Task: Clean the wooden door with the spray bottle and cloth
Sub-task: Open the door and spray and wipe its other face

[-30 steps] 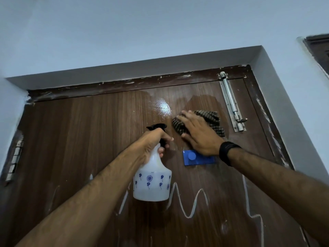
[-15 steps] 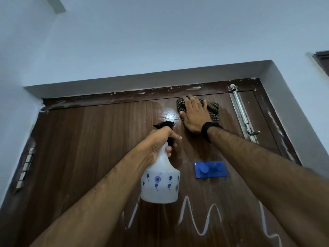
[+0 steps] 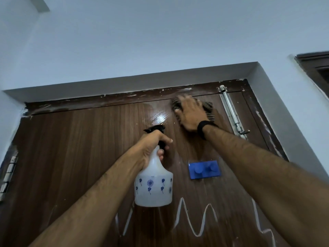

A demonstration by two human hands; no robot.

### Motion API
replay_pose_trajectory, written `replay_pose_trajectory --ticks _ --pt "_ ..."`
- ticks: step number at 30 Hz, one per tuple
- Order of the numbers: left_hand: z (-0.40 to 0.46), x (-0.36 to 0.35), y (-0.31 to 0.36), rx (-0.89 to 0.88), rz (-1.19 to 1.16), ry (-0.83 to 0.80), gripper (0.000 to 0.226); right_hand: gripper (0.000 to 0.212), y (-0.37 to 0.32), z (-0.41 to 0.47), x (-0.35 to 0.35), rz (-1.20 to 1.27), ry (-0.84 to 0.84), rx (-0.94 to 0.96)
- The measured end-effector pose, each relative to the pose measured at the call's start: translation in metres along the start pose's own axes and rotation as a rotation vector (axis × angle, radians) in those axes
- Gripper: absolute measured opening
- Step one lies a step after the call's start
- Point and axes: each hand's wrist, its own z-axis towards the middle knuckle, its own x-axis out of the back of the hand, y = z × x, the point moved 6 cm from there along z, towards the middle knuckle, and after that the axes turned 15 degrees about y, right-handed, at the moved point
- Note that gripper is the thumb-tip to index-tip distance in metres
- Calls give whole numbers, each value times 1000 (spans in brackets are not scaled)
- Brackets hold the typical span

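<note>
Left grip (image 3: 154, 146) curled round spray bottle (image 3: 154, 182), blue flower print, right grip (image 3: 191, 114) flat on cloth (image 3: 208, 108) against wooden door (image 3: 71, 148)

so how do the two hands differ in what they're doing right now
The left hand curls round the neck of the spray bottle, held off the door; the right hand lies flat, pressing the checked cloth against the wooden door. The left sits lower, near mid-door; the right reaches the top edge. Only the right wrist wears a black band. Both are raised.

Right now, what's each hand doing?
Left hand: grips the spray bottle by its neck.
Right hand: open, pressing the checked cloth on the door.
</note>
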Motion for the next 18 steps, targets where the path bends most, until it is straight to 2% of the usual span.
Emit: replay_pose_trajectory --ticks 2,4,12,14,18 --pt "-3 -2 5 -22 0 -20 6 59 36 -2 12 -52 20 -117" --pt "-5 -6 7 -28 -8 -34 8 60 53 -15 19 -70 8 -155" --pt "-18 -41 7 14 3 -71 8 62 47 -93 27 -43 -20 -47" --pt "-20 -49 11 -7 4 -66 10 70 50 -92 26 -63 -27 -22" --pt "-19 -66 26 -44 21 -42 11 58 64 -54 29 -41 35 -115"
